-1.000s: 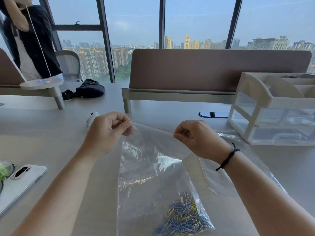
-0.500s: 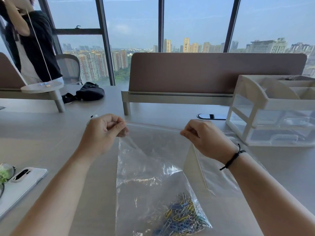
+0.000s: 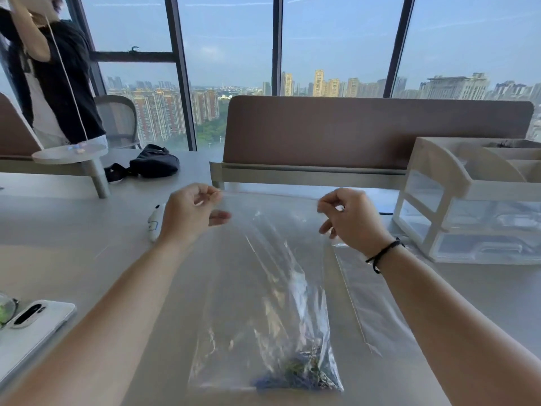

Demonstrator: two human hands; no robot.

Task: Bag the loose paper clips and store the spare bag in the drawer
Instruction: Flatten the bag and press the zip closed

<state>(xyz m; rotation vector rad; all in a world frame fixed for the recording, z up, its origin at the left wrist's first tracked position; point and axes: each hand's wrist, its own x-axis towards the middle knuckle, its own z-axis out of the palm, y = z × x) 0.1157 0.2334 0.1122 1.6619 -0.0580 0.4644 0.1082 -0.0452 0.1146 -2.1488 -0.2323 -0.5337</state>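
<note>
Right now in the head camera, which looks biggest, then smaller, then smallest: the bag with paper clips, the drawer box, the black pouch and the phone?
1. bag with paper clips
2. drawer organizer
3. phone and black pouch look alike; the phone is nearer and cut off, so unsure.

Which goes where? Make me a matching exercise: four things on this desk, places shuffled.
Things:
1. paper clips
2. phone
3. black pouch
4. drawer unit

Places:
A. far right of the desk
B. bottom of the clear bag
C. near left edge of the desk
D. far side of the desk, by the window

Pairs: 1-B, 2-C, 3-D, 4-A
</note>
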